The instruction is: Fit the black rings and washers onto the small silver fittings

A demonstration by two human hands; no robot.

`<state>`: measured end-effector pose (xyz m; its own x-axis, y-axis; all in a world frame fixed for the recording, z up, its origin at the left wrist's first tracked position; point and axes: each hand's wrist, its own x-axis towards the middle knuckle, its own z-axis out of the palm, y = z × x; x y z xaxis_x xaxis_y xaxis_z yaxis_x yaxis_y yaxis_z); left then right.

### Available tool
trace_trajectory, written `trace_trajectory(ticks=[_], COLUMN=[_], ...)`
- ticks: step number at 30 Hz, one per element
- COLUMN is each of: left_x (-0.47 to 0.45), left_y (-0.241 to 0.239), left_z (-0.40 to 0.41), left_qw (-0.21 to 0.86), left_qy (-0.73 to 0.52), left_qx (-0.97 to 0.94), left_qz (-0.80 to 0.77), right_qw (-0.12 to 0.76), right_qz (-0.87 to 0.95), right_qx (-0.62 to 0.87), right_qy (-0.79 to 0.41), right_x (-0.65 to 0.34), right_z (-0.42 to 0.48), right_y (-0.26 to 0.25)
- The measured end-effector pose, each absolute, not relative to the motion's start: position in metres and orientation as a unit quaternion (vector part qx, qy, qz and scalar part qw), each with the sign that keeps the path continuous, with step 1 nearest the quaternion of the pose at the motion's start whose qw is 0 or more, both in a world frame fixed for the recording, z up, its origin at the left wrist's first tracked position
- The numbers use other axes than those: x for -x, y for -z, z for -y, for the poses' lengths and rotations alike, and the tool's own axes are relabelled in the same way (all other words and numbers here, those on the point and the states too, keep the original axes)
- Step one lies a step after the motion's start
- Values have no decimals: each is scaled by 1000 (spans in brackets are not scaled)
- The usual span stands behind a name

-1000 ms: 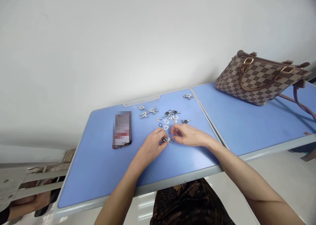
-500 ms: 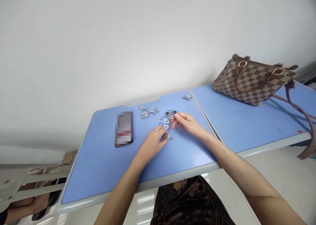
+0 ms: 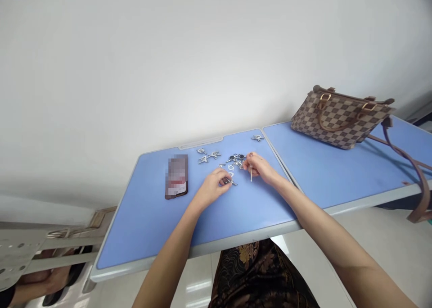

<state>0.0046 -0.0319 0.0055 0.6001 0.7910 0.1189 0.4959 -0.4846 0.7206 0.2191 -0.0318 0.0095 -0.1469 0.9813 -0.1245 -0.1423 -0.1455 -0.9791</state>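
My left hand (image 3: 213, 184) rests low over the blue table, its fingers closed on a small silver metal part (image 3: 234, 182) with a dark piece at the fingertips. To the right, my right hand (image 3: 260, 168) pinches a thin metal rod (image 3: 251, 174) that points down. Between and behind the hands lies a loose group of small parts: a flat silver ring plate (image 3: 231, 167), black round caps (image 3: 231, 157) and other metal bits. Several silver metal pieces (image 3: 214, 155) sit farther back on the left.
A phone (image 3: 177, 177) lies left of the parts. Another silver piece (image 3: 257, 138) is near the back edge by the seam. A checkered handbag (image 3: 340, 121) stands on the right table (image 3: 324, 177). A wall rises behind; another person's arm (image 3: 37, 287) shows lower left.
My right hand has turned and drawn slightly right of the parts, with the thin rod now showing in its fingers. My left hand keeps its metal part. The camera view has shifted slightly.
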Motion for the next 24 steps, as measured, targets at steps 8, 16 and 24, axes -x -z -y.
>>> trace_trajectory(ticks=[8,16,24], left_x=[2,1,-7], left_y=[1,3,-2], left_z=[21,22,34], left_qw=[416,414,293], left_qy=[-258,-267,-247], left_qx=[-781,-783,-860], left_qz=[-388,-379,-337], right_qw=[521,521,512], right_qz=[439,482,552], right_qx=[373,342,346], right_qy=[-630,-616,-560], right_x=[-220,-222,-214], right_z=[27,26,34], right_y=[-3,-3,-9])
